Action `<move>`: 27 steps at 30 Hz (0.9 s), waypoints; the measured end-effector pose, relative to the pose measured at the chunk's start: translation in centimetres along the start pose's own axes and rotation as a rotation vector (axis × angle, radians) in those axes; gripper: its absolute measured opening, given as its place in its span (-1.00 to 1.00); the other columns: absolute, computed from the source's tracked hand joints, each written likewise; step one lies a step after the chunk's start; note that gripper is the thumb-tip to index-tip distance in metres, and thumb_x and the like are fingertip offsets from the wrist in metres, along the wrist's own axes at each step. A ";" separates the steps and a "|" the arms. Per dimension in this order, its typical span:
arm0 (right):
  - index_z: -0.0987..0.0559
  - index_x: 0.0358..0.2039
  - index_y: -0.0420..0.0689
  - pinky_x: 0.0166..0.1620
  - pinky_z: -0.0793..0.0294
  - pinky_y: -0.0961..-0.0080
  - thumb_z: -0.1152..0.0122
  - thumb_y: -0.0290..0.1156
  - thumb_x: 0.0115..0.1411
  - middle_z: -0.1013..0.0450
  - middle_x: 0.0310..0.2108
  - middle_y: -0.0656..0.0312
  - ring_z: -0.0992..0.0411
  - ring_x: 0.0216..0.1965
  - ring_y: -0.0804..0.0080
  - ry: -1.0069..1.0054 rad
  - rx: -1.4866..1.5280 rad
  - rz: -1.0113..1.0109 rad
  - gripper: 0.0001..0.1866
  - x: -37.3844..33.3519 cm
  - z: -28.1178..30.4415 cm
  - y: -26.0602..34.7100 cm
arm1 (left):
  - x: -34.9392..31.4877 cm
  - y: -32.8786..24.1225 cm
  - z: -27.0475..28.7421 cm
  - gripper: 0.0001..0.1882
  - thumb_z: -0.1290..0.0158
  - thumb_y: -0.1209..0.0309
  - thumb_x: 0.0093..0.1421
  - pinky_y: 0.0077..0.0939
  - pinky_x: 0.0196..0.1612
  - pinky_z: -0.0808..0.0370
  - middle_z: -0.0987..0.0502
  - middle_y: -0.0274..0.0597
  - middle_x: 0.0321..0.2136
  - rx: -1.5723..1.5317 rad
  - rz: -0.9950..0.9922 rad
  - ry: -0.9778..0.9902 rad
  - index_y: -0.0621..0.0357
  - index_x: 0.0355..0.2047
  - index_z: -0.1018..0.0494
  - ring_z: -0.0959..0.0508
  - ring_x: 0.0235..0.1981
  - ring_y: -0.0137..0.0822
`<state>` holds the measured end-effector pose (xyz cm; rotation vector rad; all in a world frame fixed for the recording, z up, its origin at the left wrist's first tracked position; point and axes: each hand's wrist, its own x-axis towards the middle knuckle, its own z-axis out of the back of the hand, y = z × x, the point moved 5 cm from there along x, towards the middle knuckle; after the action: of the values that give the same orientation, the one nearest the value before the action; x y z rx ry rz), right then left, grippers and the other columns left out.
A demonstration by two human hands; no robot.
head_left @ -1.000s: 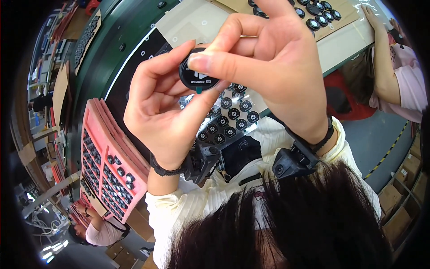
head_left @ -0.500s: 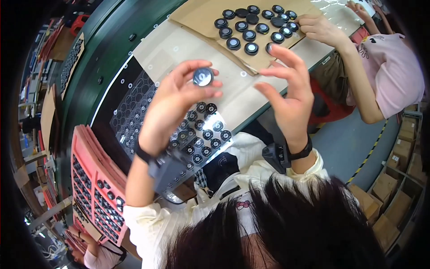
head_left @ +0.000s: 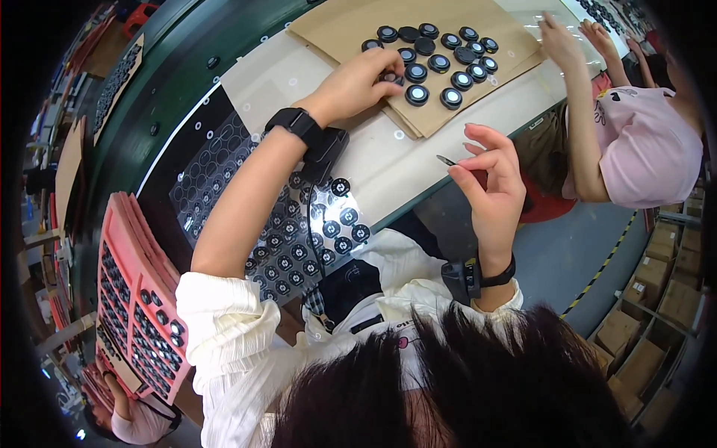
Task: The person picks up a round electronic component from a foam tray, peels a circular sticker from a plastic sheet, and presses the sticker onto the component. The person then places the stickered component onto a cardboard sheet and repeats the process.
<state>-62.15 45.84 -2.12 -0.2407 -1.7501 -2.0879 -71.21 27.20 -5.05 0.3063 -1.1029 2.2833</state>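
My left hand [head_left: 355, 88] reaches to the left edge of the brown cardboard [head_left: 478, 15]. Its thumb and fingers close around a round black part [head_left: 392, 78], mostly hidden by them. Beside it on the cardboard stand several similar black parts with pale round faces [head_left: 451, 98], a few with plain black tops. My right hand [head_left: 493, 175] is raised over the table's near edge and pinches a small, thin dark disc [head_left: 446, 160] seen nearly edge-on. Below my left forearm lies a clear sheet with rows of black round stickers [head_left: 284, 263].
Pink foam trays [head_left: 112, 224] filled with black parts stand at the left. Behind them runs a green belt [head_left: 160, 97] with a loose black piece [head_left: 213, 62]. A co-worker in a pink shirt [head_left: 642, 157] sits at the right, one hand over clear film. Cardboard boxes [head_left: 620, 328] fill shelving at the lower right.
My left hand has carried the round black part forward to the cardboard. My right hand, earlier spread with nothing visible in it, now pinches a thin disc. The co-worker's hand has left the cardboard's edge.
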 end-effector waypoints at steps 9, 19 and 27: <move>-0.36 -0.63 -0.22 -0.01 -0.25 0.30 -0.05 -0.63 -0.04 -0.28 -0.15 -0.01 -0.27 -0.07 0.24 0.278 0.507 -0.177 -0.90 3.3 -3.3 2.5 | -6.9 -9.1 4.6 -0.64 0.03 0.50 0.04 -0.84 -0.60 -0.27 -0.46 -0.09 -0.40 -0.844 0.595 -0.087 0.27 -0.12 -0.24 -0.49 -0.46 -0.46; -0.37 -0.67 -0.17 -0.14 -0.37 0.53 -0.09 -0.55 -0.03 -0.32 -0.16 -0.06 -0.39 -0.25 0.39 0.713 0.735 -0.364 -0.86 4.3 -9.1 6.7 | -9.7 -13.9 7.2 -0.55 -0.06 0.74 -0.16 -0.60 -0.42 -0.47 -0.47 -0.06 -0.43 -0.460 0.461 -0.300 0.40 -0.18 -0.28 -0.53 -0.46 -0.26; -0.36 -0.69 -0.13 -0.17 -0.36 0.53 -0.09 -0.55 -0.03 -0.34 -0.19 -0.05 -0.40 -0.29 0.43 0.684 0.627 -0.373 -0.84 4.0 -9.4 7.1 | -9.9 -14.3 7.7 -0.55 -0.09 0.73 -0.20 -0.54 -0.39 -0.49 -0.48 -0.04 -0.47 -0.428 0.454 -0.295 0.41 -0.20 -0.30 -0.53 -0.48 -0.27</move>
<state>-61.69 35.02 3.91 0.9197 -1.9463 -1.4301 -55.09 24.27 4.66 0.2405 -1.9408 2.3387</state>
